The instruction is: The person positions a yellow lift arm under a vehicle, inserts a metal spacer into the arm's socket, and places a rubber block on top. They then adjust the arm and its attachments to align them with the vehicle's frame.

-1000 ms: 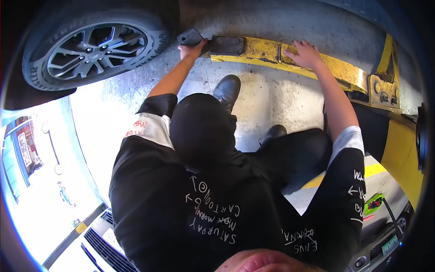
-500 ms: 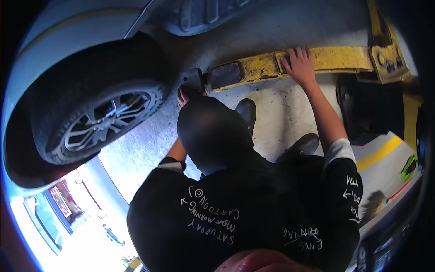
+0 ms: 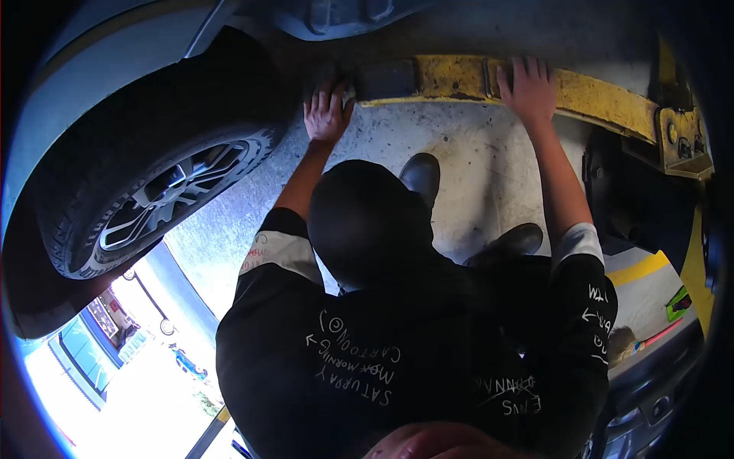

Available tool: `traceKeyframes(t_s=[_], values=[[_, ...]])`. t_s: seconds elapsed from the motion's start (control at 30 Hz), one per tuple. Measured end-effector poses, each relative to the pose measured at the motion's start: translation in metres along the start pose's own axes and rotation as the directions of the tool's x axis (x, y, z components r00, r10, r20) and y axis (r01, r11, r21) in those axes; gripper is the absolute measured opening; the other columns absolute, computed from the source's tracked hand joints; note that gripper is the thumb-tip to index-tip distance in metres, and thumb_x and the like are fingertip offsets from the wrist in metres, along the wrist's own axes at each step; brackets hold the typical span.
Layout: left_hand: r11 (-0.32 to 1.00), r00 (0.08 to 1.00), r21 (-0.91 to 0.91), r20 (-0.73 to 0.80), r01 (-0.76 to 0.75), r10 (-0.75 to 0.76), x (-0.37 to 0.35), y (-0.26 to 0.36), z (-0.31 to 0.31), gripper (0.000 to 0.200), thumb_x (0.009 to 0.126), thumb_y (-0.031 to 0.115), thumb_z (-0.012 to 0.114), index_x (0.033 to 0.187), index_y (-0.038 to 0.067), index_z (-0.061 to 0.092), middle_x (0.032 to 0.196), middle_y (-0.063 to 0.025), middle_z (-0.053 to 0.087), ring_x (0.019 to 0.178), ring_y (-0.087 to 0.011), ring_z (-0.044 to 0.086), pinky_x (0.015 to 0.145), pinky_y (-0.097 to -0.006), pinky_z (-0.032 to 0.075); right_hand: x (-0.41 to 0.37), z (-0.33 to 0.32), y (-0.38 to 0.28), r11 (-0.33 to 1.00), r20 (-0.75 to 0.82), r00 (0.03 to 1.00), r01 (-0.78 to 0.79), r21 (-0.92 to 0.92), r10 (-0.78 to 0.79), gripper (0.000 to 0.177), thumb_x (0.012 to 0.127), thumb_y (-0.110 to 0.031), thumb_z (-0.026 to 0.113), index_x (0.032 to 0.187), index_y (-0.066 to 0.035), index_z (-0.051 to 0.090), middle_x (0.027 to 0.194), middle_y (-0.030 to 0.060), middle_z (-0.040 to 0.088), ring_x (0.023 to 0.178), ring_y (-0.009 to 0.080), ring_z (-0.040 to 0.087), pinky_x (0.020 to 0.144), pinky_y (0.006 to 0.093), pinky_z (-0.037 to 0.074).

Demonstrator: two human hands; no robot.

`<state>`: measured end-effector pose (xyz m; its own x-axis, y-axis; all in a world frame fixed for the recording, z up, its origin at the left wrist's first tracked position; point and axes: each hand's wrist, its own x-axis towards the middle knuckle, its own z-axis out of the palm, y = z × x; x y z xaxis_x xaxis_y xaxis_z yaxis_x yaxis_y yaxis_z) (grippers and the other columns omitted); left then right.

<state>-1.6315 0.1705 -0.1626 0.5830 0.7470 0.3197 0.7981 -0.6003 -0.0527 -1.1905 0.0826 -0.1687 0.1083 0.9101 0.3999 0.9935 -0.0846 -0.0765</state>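
My left hand (image 3: 326,112) presses on the dark end of a yellow metal lift arm (image 3: 451,76), with its fingers apart; their tips are in shadow. Farther right along that arm lies my right hand (image 3: 530,93), palm down, fingers spread over the worn yellow paint. A dark pad (image 3: 388,79) covers the top of the arm between my hands, nearer the left one. Close to my left hand is a vehicle's large black tyre (image 3: 176,115) with a spoked wheel (image 3: 180,191).
My dark shoes (image 3: 420,177) rest on the stained concrete floor (image 3: 466,168). The vehicle's underside (image 3: 336,19) hangs above the arm. A yellow hinge bracket (image 3: 684,141) holds the arm at the right. A green object (image 3: 678,304) lies at the far right.
The lift arm's dark end has shifted up and away from me in view. My left hand has gone up with it and shows more fully. My right hand stays on the yellow arm.
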Motion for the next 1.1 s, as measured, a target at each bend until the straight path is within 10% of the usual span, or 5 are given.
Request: traceKeyframes(t_s=[0.43,0.5,0.63,0.77,1.1], values=[[0.968,0.971,-0.079,0.043,0.238,-0.235,0.076,-0.096,0.093,0.094,0.091,0.063,0.061,0.151,-0.005,0.038,0.153,-0.0287,0.043,0.14,-0.0424,0.045,0.118,-0.0464,0.036,-0.009,-0.043,0.006,0.943,-0.182,0.983,0.094,0.321,-0.036,0.031,0.094,-0.032,0.066,0.119,-0.014,0.062,0.115,0.0123,0.061,0.111,0.0337,0.057,0.098,0.0493,0.045],[0.634,0.946,0.738,0.017,-0.23,0.324,0.076,-0.17,0.151,0.09,0.092,0.06,0.061,0.151,-0.005,0.039,0.151,-0.0274,0.047,0.139,-0.0412,0.047,0.117,-0.0467,0.037,-0.039,-0.066,0.018,0.897,0.017,0.979,0.181,0.402,-0.205,0.028,0.092,-0.026,0.067,0.116,-0.013,0.06,0.113,0.0101,0.06,0.113,0.0332,0.057,0.099,0.0465,0.045],[0.956,0.92,-0.288,0.385,0.05,0.068,0.117,-0.111,0.061,0.093,0.089,0.059,0.067,0.153,-0.002,0.038,0.153,-0.0235,0.046,0.139,-0.0394,0.047,0.117,-0.0456,0.037,-0.112,-0.111,0.077,0.895,0.305,0.863,0.3,0.33,-0.402,0.031,0.086,-0.02,0.071,0.113,-0.012,0.058,0.113,0.0091,0.059,0.113,0.0294,0.058,0.099,0.0422,0.046],[0.845,0.751,0.104,0.412,0.524,-0.516,0.113,-0.122,0.081,0.102,0.077,0.062,0.079,0.149,-0.001,0.045,0.153,-0.0205,0.047,0.14,-0.0344,0.046,0.118,-0.0425,0.035,-0.174,-0.172,0.164,0.999,0.597,0.801,0.033,0.015,-0.035,0.037,0.081,-0.019,0.071,0.116,-0.011,0.06,0.114,0.0121,0.061,0.114,0.0314,0.06,0.093,0.0455,0.051],[0.597,0.342,0.037,0.791,0.801,-0.508,0.122,-0.136,0.089,0.137,0.057,0.063,0.089,0.157,-0.005,0.026,0.161,-0.019,0.035,0.146,-0.0275,0.038,0.119,-0.0388,0.035,-0.273,-0.182,0.287,0.799,0.574,0.561,-0.352,-0.487,0.597,0.091,0.081,-0.066,0.069,0.149,-0.011,0.044,0.125,0.0211,0.068,0.113,0.0403,0.067,0.091,0.0521,0.056]])
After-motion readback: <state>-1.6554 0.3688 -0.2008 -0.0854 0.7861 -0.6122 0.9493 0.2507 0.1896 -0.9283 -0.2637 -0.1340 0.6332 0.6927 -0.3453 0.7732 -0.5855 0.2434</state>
